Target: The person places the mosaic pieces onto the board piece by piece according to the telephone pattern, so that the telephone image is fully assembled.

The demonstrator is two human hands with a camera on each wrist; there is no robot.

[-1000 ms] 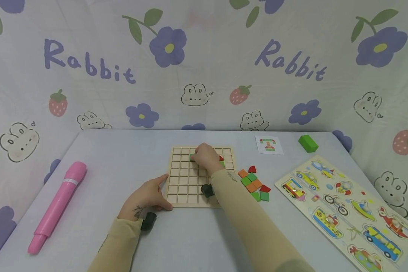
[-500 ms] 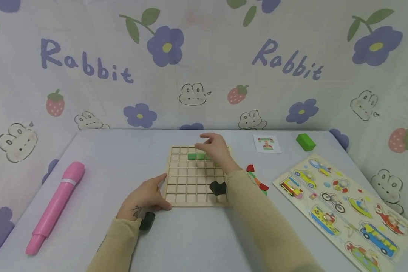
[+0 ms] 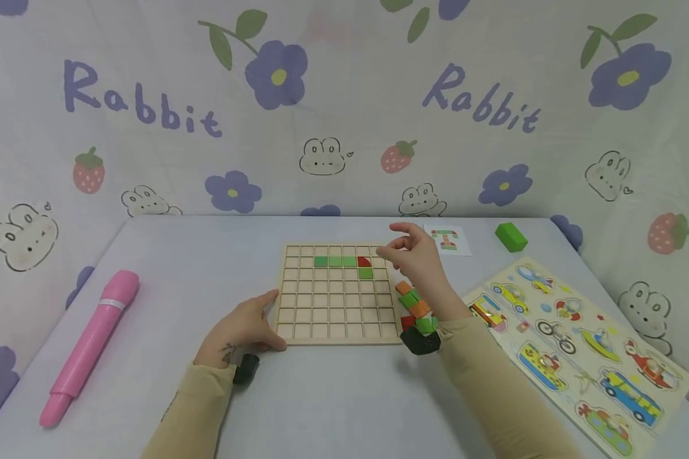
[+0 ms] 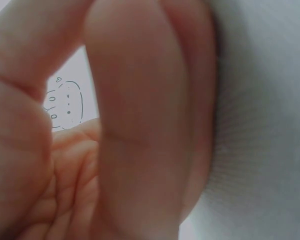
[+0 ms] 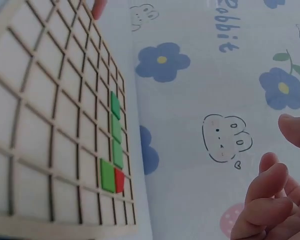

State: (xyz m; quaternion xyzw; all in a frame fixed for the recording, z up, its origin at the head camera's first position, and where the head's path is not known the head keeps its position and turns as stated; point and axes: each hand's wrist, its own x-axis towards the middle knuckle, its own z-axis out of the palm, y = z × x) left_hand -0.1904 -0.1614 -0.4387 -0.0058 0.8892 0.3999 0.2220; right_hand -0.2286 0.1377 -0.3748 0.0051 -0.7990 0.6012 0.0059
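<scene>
A wooden grid board (image 3: 327, 307) lies on the table. In one of its rows sit several green square tiles (image 3: 335, 261), ending at a red quarter-round tile (image 3: 363, 261) on the right. Another green tile (image 3: 365, 273) sits just below the red one. My left hand (image 3: 244, 328) rests against the board's left side, thumb at the near corner. Past the board's right edge my right hand (image 3: 416, 261) is raised, fingers loosely bent, with nothing between them. Under its wrist lies a loose pile of orange, green and red tiles (image 3: 419, 309), partly hidden.
At the back right lie a pattern card (image 3: 449, 240), partly behind my right hand, and a green block (image 3: 511, 237). A picture puzzle board (image 3: 585, 357) with vehicles fills the right side. On the left lies a pink marker-shaped object (image 3: 92, 344).
My right hand has moved from the top rows of the board to the right, past its edge. The row of green tiles and the red tile are now uncovered. The left hand stays put.
</scene>
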